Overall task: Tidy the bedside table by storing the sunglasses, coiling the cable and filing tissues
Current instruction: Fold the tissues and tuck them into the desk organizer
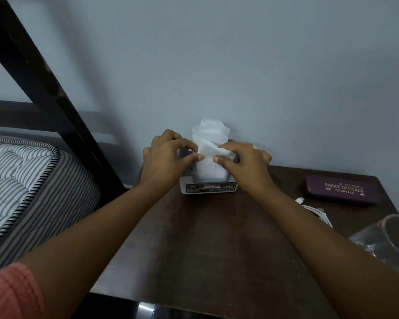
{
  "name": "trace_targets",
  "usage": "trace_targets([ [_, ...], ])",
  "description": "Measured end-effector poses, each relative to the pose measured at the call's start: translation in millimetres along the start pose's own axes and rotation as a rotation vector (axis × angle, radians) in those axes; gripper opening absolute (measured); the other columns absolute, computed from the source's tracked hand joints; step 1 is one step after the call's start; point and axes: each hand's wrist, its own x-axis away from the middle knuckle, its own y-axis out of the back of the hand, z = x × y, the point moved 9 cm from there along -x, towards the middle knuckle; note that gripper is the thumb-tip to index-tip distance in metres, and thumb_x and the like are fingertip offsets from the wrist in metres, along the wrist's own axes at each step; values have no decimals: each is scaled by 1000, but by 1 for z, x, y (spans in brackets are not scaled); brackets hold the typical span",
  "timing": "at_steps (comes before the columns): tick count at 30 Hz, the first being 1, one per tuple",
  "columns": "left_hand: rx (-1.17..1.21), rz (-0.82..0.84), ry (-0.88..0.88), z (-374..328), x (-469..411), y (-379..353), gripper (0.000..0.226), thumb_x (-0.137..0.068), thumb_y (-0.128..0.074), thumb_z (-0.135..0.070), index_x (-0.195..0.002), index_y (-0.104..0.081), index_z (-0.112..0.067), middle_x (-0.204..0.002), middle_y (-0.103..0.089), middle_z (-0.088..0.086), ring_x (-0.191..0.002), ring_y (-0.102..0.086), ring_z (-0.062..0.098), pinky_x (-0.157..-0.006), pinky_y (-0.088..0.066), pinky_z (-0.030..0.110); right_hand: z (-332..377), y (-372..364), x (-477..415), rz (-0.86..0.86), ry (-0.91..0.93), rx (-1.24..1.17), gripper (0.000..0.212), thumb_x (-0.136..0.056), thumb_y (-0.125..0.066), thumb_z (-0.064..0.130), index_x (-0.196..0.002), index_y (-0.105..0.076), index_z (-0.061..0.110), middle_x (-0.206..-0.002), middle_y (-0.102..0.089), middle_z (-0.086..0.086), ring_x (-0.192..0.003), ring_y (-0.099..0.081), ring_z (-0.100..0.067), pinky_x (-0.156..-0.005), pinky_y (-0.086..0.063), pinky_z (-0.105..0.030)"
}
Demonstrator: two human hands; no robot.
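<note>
I log white tissues (209,143) at 12 o'clock; purple case (341,191), gold lettering, 3 o'clock; mattress (21,176), 9 o'clock, stripes seemingly grey-white.

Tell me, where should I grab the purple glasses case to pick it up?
Grab the purple case across its middle, thumb on the near long side and fingers on the far one, coming down from above. It lies flat on the table, long and narrow, with nothing on top. The white cable sits close by its left end, so the middle is probably easier.
</note>
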Motion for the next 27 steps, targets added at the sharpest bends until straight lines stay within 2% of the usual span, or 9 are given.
trace_targets([
  [5, 26, -12, 69, 9, 2, -7, 26, -76, -70, -44, -93, -73, -25, -106, -57, -1, -105, -50, 21, -84, -36, 38, 3, -13, -11, 90, -1, 111, 25, -82, -65, 38, -105, -67, 31, -111, -67, 8, -117, -48, -13, -94, -18, -37],
  [7, 117, -3, 123, 19, 4, -10, 23, -75, -71, -44, -92, -72, -28, -103, -54, -5, -104, -51, 18, -85, -41, 38, 1, -15, -11, 104, -3, 12, 24, -79, -67, 38, -102, -67, 32, -105, -68, 8, -107, -55, -14, -96, -31, -39],
  [9, 281, -20, 183, 32, 10, -9, 24, -77, -70, -41, -97, -69, -29, -109, -57, -4, -103, -55, 15, -83, -46, 32, -3, -8, -5, 57, -27, -242, 20, -76, -72, 29, -95, -65, 26, -97, -67, 9, -92, -59, -7, -88, -46, -24],
  [12, 508, -60, 338, 55, 31, -6, 36, -86, -63, -32, -120, -60, -19, -123, -60, 2, -107, -56, 11, -90, -43, 24, -30, 16, 13, -140, -125, -346, 20, -85, -64, 25, -104, -61, 19, -107, -63, 5, -101, -57, -5, -78, -37, 0],
  [14, 582, -16, 403, 63, 46, -13, 40, -92, -54, -31, -130, -55, -16, -130, -57, -2, -114, -51, 7, -96, -38, 23, -49, 16, 27, -156, -220, -320, 31, -94, -51, 24, -123, -57, 15, -128, -58, -1, -119, -50, -10, -88, -31, -4],
  [17, 656, 92, 400, 60, 58, -32, 44, -95, -48, -35, -136, -49, -19, -142, -50, -4, -129, -44, 8, -112, -33, 33, -63, -9, 46, -92, -329, -426, 38, -98, -42, 24, -134, -48, 16, -139, -50, -1, -123, -42, -4, -102, -27, -11],
  [21, 750, 101, 393, 53, 60, -41, 37, -95, -45, -38, -126, -60, -22, -127, -63, 3, -117, -57, 14, -101, -45, 37, -63, -32, 57, -176, -415, -556, 44, -92, -41, 39, -131, -52, 21, -133, -57, 0, -123, -52, -14, -107, -40, -42],
  [25, 769, 51, 436, 68, 60, -41, 44, -90, -45, -47, -119, -64, -20, -123, -65, 7, -118, -57, 21, -103, -44, 41, -51, -37, 67, -290, -470, -563, 34, -98, -42, 23, -124, -59, 11, -124, -64, -6, -116, -58, -18, -104, -42, -38],
  [27, 775, 46, 435, 72, 59, -41, 42, -93, -44, -43, -116, -65, -14, -121, -65, 12, -113, -59, 20, -100, -45, 38, -44, -38, 72, -309, -486, -568, 34, -98, -41, 21, -126, -58, 9, -126, -62, -5, -117, -56, -15, -104, -39, -26],
])
